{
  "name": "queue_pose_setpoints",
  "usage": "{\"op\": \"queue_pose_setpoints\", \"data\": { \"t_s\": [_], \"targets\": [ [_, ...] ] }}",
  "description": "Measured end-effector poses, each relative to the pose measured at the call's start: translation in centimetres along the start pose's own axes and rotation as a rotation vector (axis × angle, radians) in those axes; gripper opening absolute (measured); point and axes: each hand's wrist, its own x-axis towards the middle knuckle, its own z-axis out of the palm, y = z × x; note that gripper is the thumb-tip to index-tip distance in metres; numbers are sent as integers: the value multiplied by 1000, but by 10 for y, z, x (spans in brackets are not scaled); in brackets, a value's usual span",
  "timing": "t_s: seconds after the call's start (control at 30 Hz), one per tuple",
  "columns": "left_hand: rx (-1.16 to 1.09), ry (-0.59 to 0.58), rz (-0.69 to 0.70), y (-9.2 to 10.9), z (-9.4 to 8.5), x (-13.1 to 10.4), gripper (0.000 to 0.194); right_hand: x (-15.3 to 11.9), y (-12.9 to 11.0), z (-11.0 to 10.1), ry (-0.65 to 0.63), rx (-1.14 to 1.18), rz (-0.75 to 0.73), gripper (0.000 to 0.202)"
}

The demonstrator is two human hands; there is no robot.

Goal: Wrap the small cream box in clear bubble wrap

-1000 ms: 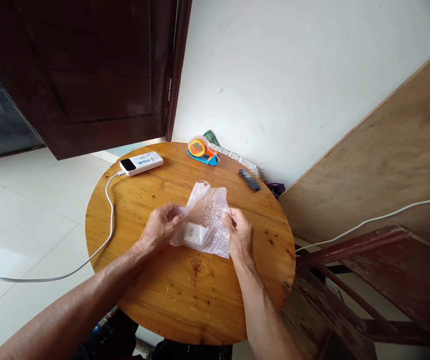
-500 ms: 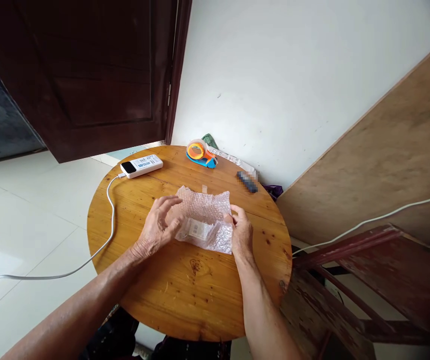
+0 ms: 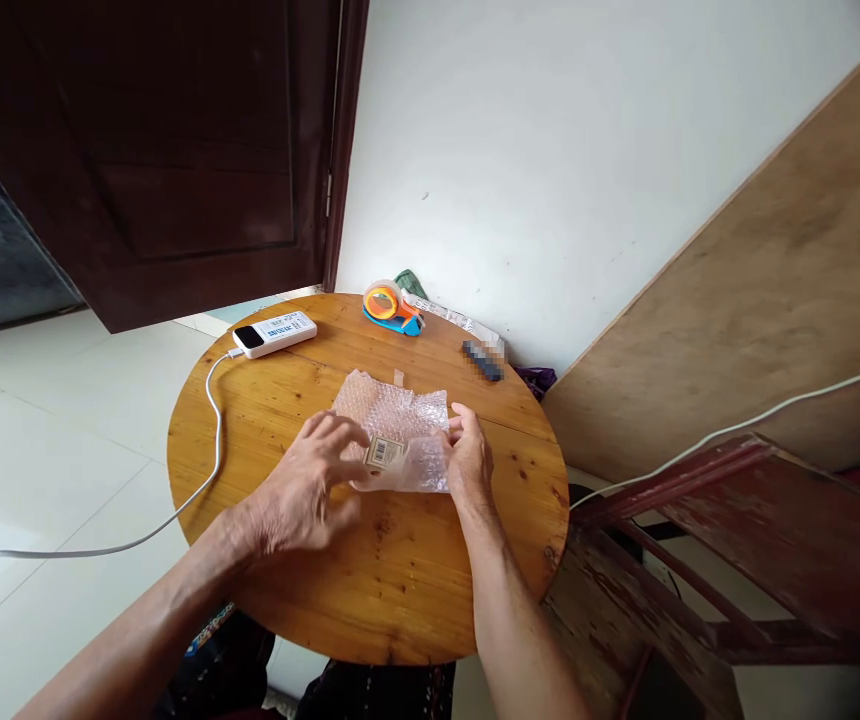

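Now the left hand (image 3: 310, 485) is open, fingers spread — it has let go of the bubble wrap (image 3: 400, 408) — while the right hand (image 3: 470, 460) pinches the wrap's right side. Between them, the small labelled thing (image 3: 383, 452) lies in the wrap, its label clearer than before, so it seems less covered; the tape holder (image 3: 400, 322) sits farther back.

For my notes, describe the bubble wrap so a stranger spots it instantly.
Start at the round wooden table. Between the person's left hand and right hand lies the bubble wrap, a crinkled, see-through sheet with a small barcode label showing. Unlike the blue-and-orange tape dispenser behind it, it is sheet-like and bubbly.
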Motion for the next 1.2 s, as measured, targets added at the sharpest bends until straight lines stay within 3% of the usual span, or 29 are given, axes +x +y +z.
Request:
{"op": "queue_pose_setpoints", "data": {
  "t_s": [0.13, 0.2, 0.3, 0.37, 0.5, 0.6, 0.7, 0.83, 0.93, 1.0, 1.1, 1.17, 1.2],
  "targets": [
    [25, -216, 78, 41, -5, -15, 4, -4, -12, -8, 111, 100, -188, 31],
    [15, -379, 63, 51, -3, -21, 7, -9, -22, -12, 0, 221, -279, 23],
    [-6, -500, 8, 53, 0, -23, 7, -18, -38, -18, -268, 255, -383, 20],
    [-18, -494, -30, 49, 2, -22, 5, -22, -45, -23, -345, 122, -462, 18],
    [-60, -364, -200, 39, 10, -20, 16, -25, -50, -36, -345, -178, -503, 16],
    [-131, -263, -347, 34, 20, -23, 21, -27, -49, -42, -372, -250, -500, 22],
    [-177, -240, -380, 31, 27, -25, 19, -33, -51, -37, -402, -254, -534, 37],
    [-313, -207, -377, 28, 30, -26, 16, -40, -54, -29, -330, -134, -523, 29],
    [-387, -202, -389, 28, 30, -25, 32, -36, -49, -38, -175, 63, -442, 29],
    [-353, -221, -382, 31, 29, -25, 33, -29, -37, -50, -28, 126, -363, 32],
    [-243, -277, -326, 35, 25, -25, 23, -17, -5, -67, 174, 1, -259, 35],
    [-209, -327, -255, 38, 23, -26, 20, -13, 19, -73, 172, -157, -171, 34],
    [-205, -345, -226, 39, 23, -26, 20, -12, 30, -74, 111, -244, -109, 34]
  ]
}}
